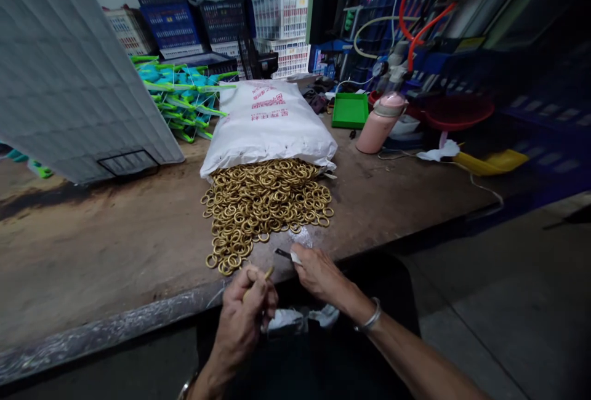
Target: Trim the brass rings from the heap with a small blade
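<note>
My left hand (245,308) is closed at the table's front edge, pinching a brass-coloured ring (268,273) whose upper part sticks out past the fingers. To its right, my right hand (318,269) grips a thin tool with a dark flat blade (283,254), perhaps a small knife; its handle is mostly hidden, and a bit of white shows by the fingers. The blade points left, apart from the ring. Just beyond both hands lies a heap of brass-coloured rings (270,200), spilling from the mouth of a white printed sack (277,120).
A grey panel (92,74) leans at left beside blue and bright green pieces (184,92). Behind the sack stand stacked crates (281,12). To the right are a green tray (349,111), a pink bottle (379,126), a red basin (457,111) and a yellow piece (492,163).
</note>
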Tool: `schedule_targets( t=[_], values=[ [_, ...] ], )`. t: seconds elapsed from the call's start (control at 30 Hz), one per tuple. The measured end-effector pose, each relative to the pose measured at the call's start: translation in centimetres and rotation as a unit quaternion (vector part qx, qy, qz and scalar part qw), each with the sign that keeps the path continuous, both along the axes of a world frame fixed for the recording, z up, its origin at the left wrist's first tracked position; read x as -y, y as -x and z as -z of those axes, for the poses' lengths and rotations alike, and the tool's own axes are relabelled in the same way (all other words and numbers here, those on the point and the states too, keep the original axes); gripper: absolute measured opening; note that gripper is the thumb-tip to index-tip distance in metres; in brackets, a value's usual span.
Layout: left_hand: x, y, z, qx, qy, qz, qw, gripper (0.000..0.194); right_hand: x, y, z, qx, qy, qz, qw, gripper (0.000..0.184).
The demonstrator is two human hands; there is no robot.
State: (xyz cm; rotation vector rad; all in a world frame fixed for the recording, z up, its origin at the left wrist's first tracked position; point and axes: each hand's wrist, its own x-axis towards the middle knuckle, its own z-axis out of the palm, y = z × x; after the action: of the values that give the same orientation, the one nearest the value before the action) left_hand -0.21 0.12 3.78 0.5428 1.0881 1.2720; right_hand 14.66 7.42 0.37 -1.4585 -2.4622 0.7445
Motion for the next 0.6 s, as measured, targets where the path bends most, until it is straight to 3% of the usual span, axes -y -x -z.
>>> schedule_targets(
  t=[0.17, 0.37, 0.6],
  values=[
    [-1.2, 2.0, -0.9, 0.103, 0.022, -0.052, 0.993, 0.026, -1.2, 1.7, -0.7, -0.007, -0.040, 0.044, 0.998, 0.019],
    [-0.7, 3.5, 1.1, 0.107, 0.023, -0.089, 0.990, 0.020, -1.6, 4.6, 0.1, -0.022, -0.073, 0.021, 0.997, 0.020],
    [0.2, 4.2, 2.1, 0.151, 0.045, -0.068, 0.985, 0.022, -1.7, 6.4, 1.1, 0.060, -0.086, 0.011, 0.994, 0.026]
  ],
)
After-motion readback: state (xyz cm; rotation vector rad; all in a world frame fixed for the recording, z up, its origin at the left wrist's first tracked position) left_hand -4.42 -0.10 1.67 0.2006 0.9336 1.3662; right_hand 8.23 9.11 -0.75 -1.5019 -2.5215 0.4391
